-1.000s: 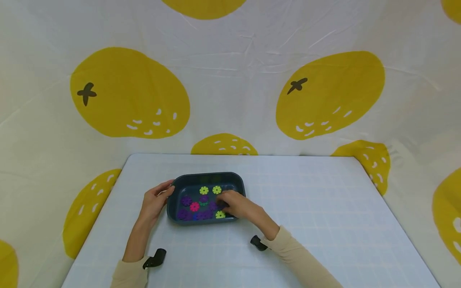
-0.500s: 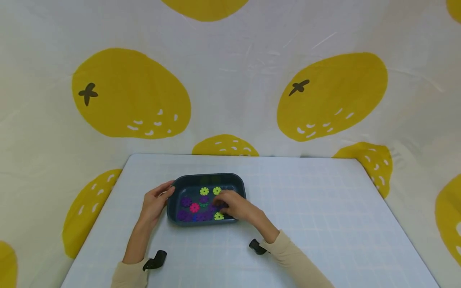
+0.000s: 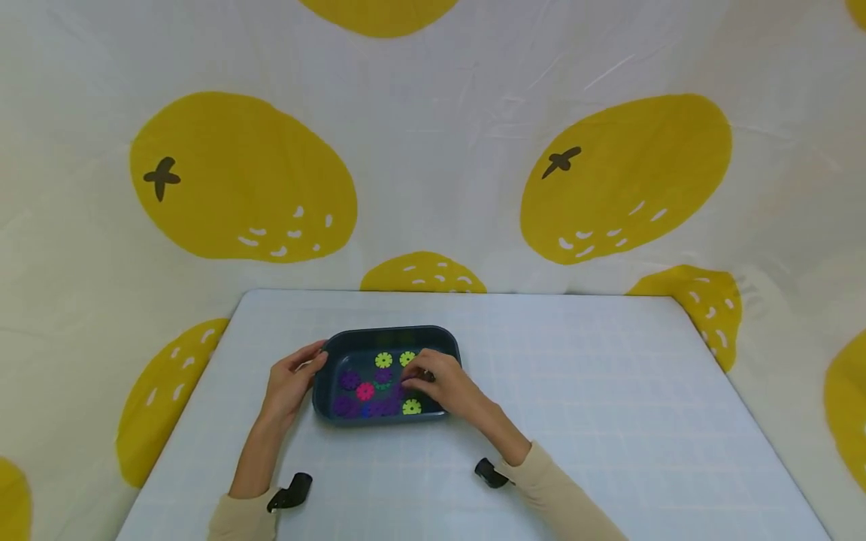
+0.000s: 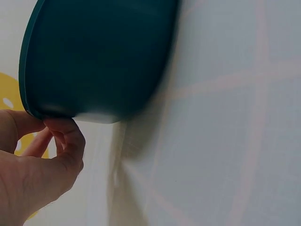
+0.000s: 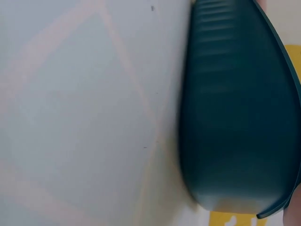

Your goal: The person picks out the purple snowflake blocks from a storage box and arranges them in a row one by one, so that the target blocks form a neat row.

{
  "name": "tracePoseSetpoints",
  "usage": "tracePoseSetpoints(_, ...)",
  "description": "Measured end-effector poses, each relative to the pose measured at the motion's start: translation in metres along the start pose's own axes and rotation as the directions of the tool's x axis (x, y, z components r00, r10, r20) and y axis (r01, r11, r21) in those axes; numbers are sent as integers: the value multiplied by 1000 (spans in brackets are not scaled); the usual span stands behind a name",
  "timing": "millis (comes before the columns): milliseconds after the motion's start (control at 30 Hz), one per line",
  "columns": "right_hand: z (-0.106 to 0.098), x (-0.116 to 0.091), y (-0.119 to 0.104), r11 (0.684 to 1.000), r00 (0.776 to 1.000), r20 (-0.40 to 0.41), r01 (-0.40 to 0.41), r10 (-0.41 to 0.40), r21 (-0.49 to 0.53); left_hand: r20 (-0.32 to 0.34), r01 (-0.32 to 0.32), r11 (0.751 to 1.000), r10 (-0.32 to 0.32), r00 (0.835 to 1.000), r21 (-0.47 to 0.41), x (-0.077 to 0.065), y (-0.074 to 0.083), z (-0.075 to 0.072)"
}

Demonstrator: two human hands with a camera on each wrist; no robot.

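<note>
A dark teal plastic tray [image 3: 389,421] with low walls sits on the table and holds several notched, flower-shaped plastic discs. At its left end my left hand [image 3: 287,383] grips the rim between thumb and fingers; the left wrist view shows this pinch at the tray's corner. My right hand [image 3: 443,383] reaches over the right side, thumb and forefinger pinching a purple disc, mostly hidden by the fingers. Among the others are a pink disc [image 3: 365,391], a lime disc [image 3: 411,406] just below the right fingers, another lime disc [image 3: 383,360], and a purple disc [image 3: 349,380].
The tray stands on a pale checked tabletop [image 3: 575,391], left of the middle. Behind it hangs a white cloth [image 3: 433,173] printed with big yellow fruit. Black wrist cameras [image 3: 291,492] sit below both forearms. In the right wrist view the tray's outer wall [image 5: 240,117] fills the right half.
My right hand's fingers have lifted slightly and drawn together around a purple disc. The lime disc below them shows more fully. My left hand and the tray stay put.
</note>
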State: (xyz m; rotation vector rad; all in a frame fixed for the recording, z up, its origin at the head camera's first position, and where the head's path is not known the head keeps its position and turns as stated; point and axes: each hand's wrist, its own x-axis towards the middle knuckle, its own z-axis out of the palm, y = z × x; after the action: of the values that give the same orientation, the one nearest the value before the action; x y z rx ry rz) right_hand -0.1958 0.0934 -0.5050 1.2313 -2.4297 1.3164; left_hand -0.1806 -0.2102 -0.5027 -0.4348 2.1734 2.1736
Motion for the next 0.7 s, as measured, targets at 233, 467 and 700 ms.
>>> tracePoseSetpoints(233, -2, -4, 10, 993, 975, -220, 37, -11, 114, -14, -22, 1000, 22, 1000, 19, -1, -1, 2)
tracePoseSetpoints(467, -16, -6, 6, 983, 953, -292, -25, 79, 185, -26, -4, 1000, 4, 1000, 30, 0, -1, 1)
tracePoseSetpoints(700, -32, -13, 25, 924, 888, -327, -221, 323, 313, -24, 1, 999, 0, 1000, 39, -1, 1, 2)
